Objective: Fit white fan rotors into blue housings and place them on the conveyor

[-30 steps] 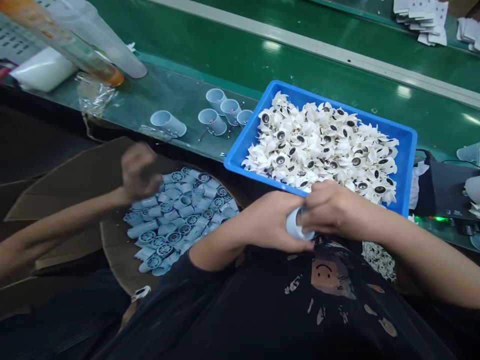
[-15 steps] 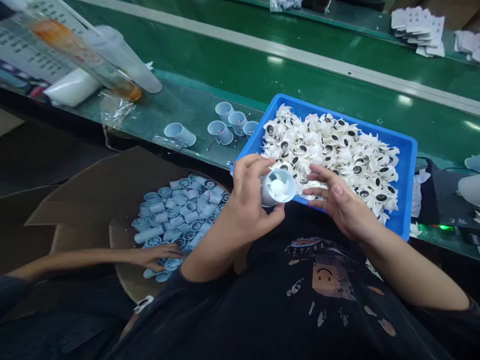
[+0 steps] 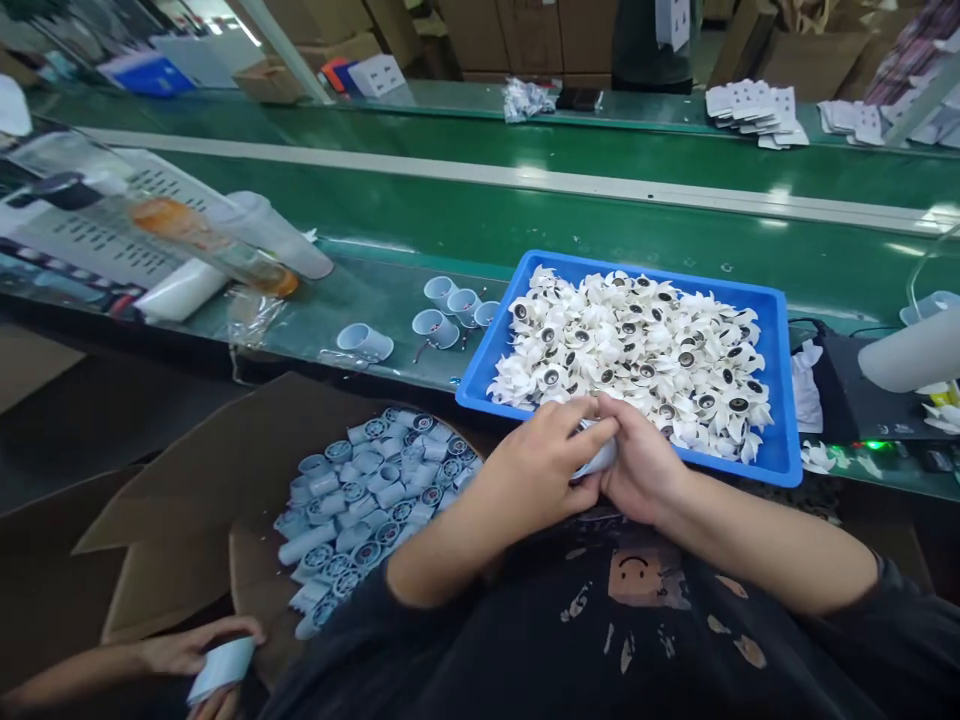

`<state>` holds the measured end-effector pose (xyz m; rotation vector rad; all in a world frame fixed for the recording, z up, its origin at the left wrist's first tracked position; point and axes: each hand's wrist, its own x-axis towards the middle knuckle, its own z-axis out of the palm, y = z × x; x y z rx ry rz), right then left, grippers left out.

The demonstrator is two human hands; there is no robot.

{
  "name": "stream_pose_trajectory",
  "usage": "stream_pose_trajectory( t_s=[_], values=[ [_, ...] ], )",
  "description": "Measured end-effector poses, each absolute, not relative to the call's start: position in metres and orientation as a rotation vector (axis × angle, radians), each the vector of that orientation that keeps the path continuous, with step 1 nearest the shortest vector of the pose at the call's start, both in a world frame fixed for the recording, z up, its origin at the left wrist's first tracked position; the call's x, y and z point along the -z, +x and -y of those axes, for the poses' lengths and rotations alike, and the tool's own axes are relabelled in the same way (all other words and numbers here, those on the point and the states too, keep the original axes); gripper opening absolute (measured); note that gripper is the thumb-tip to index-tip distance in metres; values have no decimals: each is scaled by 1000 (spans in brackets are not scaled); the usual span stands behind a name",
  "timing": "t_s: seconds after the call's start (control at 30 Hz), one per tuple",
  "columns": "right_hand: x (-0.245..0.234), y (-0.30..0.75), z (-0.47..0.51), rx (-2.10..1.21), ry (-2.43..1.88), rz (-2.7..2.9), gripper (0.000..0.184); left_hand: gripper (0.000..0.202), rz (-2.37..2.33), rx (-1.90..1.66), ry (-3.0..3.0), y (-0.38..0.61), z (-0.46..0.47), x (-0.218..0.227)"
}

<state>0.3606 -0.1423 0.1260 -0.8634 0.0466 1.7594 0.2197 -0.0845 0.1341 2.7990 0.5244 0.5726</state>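
Left hand point(image 3: 546, 465) and right hand point(image 3: 646, 470) clasp a pale-blue cylindrical housing point(image 3: 601, 461) between them.
Just beyond them, a blue tray point(image 3: 787, 400) of white fan impellers point(image 3: 645, 345) sits on the green worktop point(image 3: 382, 288); farther off stand cardboard boxes point(image 3: 525, 35).

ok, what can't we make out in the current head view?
Head view throughout:
- Light-blue cup: mostly covered by the left hand and right hand; its inside can't be read.
- Right hand's fingers: partly hidden by the left hand.
- Pile of blue parts: lower right side behind the left forearm.
- Co-worker's lower hand: cut by the bottom edge.
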Motion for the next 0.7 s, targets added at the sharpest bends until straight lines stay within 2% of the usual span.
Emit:
stream_pose_trajectory(
  t_s=[0.1, 0.2, 0.3, 0.4, 0.43, 0.5, 0.57, 0.7],
  values=[
    [-123, 356, 143, -1862, -866, -60, 35, 37, -377, -707, 2963, 217, 92, -139],
    [-128, 361, 140, -1953, -839, 1, 43, 34, -392, -1197, 2861, 210, 92, -144],
    [-133, 368, 138, -1964, -812, 65, 39, 44, -530, -1712, 2445, 198, 74, -133],
    [-133, 379, 139, -1890, -827, 82, 27, 57, -723, -2066, 1865, 175, 30, -97],
    [-133, 383, 140, -1859, -836, 93, 24, 61, -845, -2073, 1739, 165, 12, -80],
    [-132, 391, 142, -1813, -859, 120, 21, 72, -1320, -1824, 1619, 148, -20, -47],
    [-133, 396, 141, -1779, -886, 150, 23, 78, -1493, -1618, 1622, 138, -44, -19],
    [-137, 402, 138, -1758, -959, 207, 31, 70, -1662, -1077, 1939, 134, -66, 10]
  ],
)
